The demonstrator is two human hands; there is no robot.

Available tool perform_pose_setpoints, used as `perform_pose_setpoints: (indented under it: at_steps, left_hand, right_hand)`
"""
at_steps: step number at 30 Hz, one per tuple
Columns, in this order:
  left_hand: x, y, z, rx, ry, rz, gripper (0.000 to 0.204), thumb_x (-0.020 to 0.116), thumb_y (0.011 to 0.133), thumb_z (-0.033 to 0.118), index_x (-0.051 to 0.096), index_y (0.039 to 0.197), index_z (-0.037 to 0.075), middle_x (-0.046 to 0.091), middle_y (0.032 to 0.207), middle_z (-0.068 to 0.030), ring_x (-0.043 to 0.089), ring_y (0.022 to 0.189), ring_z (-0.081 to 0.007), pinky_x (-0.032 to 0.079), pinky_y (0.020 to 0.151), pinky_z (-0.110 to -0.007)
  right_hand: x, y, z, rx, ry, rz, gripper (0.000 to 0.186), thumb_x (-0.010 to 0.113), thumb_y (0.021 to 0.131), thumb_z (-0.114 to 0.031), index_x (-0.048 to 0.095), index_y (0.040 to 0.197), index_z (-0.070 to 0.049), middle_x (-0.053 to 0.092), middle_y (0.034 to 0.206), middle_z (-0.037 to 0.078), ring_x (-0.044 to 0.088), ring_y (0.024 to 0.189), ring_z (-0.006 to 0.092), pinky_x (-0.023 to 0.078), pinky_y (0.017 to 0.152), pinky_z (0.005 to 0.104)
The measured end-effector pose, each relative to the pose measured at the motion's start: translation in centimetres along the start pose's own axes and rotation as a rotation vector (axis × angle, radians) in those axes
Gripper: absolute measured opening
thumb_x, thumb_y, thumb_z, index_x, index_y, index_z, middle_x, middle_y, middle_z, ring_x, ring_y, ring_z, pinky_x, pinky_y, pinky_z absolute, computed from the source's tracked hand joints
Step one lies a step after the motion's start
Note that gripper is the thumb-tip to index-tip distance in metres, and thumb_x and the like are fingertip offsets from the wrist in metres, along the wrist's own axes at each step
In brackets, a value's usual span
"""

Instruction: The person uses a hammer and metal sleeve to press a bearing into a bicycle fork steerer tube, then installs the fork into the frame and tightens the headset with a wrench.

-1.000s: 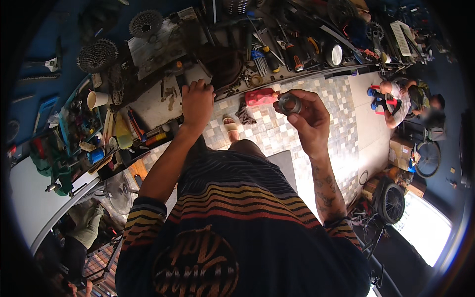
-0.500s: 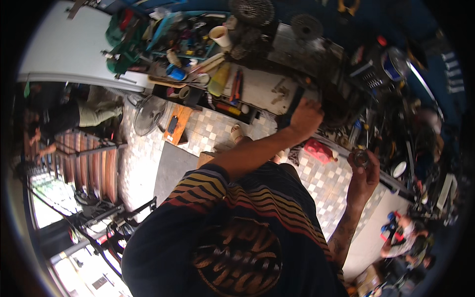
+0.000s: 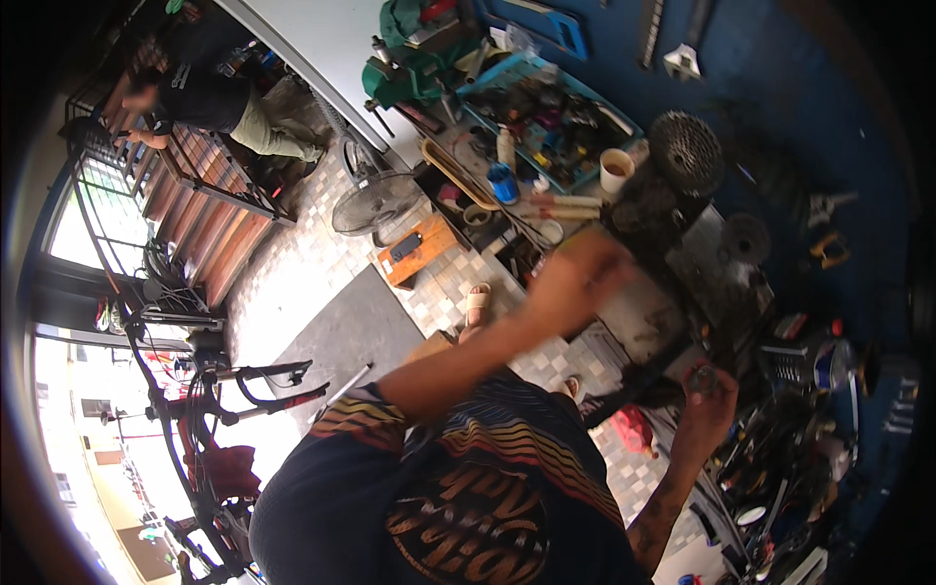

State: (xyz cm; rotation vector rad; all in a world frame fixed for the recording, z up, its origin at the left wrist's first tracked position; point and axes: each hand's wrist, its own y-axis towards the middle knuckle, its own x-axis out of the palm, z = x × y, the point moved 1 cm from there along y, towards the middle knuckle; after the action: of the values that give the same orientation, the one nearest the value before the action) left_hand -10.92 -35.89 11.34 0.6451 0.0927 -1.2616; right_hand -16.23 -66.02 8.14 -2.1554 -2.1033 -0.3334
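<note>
My left hand point(image 3: 587, 278) is over the front of the workbench point(image 3: 639, 317), smeared by motion. Its fingers are too blurred to show whether they hold anything. Partly covered by it is a yellow item point(image 3: 577, 240). My right hand point(image 3: 709, 402), raised at the bench's right part, has its fingers round a small round metallic part point(image 3: 703, 380). The exact kind of that part is too small to make out.
Behind the left hand are a white cup point(image 3: 615, 170), a blue tin point(image 3: 502, 183) and a teal tray point(image 3: 561, 172) of small parts. Bicycle cassettes point(image 3: 685, 153) stand near the blue wall. A fan point(image 3: 376, 204), a wooden stool point(image 3: 421, 251) and a bicycle point(image 3: 210, 409) are left. Someone point(image 3: 210, 102) stands by the stairs.
The view has swung round. My left hand has moved left along the bench, from its right end to beside the yellow item. My right hand still holds the small round part.
</note>
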Motion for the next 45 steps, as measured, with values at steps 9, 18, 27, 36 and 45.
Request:
perform_pose_setpoints:
  at_steps: [9,18,27,36,45]
  left_hand:
    - [-38.7,21.9,-21.9,-0.042,0.491,0.461,0.023,0.069,0.099,0.021,0.077,0.110,0.003,0.079,0.098,-0.0160,0.077,0.085,-0.0250,0.058,0.078,-0.036]
    - [-46.0,34.4,-35.3,-0.034,0.720,0.068,0.032,0.078,0.093,0.030,0.076,0.114,0.006,0.077,0.094,-0.0114,0.074,0.085,-0.0308,0.057,0.079,-0.042]
    - [-48.9,34.6,-38.3,-0.156,0.344,0.127,0.027,0.075,0.094,0.022,0.076,0.110,0.001,0.078,0.091,-0.0154,0.074,0.082,-0.0278,0.056,0.074,-0.039]
    - [-53.0,25.9,-30.7,-0.371,-0.633,0.407,0.030,0.066,0.104,0.020,0.071,0.115,-0.007,0.064,0.081,-0.0012,0.054,0.073,-0.0088,0.042,0.069,-0.023]
    - [-52.1,24.6,-26.1,-0.346,-0.499,0.342,0.026,0.069,0.102,0.017,0.071,0.112,-0.007,0.068,0.091,-0.0038,0.055,0.077,-0.0089,0.044,0.073,-0.024]
  right_hand:
    - [20.2,6.8,5.4,0.037,-0.061,-0.099,0.052,0.082,0.086,-0.018,0.059,0.129,-0.001,0.065,0.126,0.015,0.069,0.108,0.0253,0.057,0.098,0.0415]
    - [44.4,9.6,9.9,0.197,0.057,-0.120,0.055,0.078,0.089,-0.005,0.056,0.139,0.003,0.070,0.125,0.016,0.071,0.114,0.0278,0.056,0.103,0.0399]
    - [53.5,14.1,12.7,0.277,-0.016,-0.129,0.049,0.074,0.092,0.002,0.057,0.138,0.004,0.066,0.134,0.015,0.066,0.120,0.0204,0.052,0.105,0.0340]
    - [67.6,22.9,12.5,-0.038,0.060,-0.385,0.048,0.076,0.087,0.011,0.062,0.133,0.004,0.066,0.124,0.010,0.068,0.114,0.0182,0.055,0.101,0.0311]
    - [71.2,24.4,10.4,-0.252,0.051,-0.540,0.049,0.083,0.083,0.007,0.067,0.129,0.001,0.063,0.126,0.010,0.070,0.110,0.0182,0.059,0.100,0.0327]
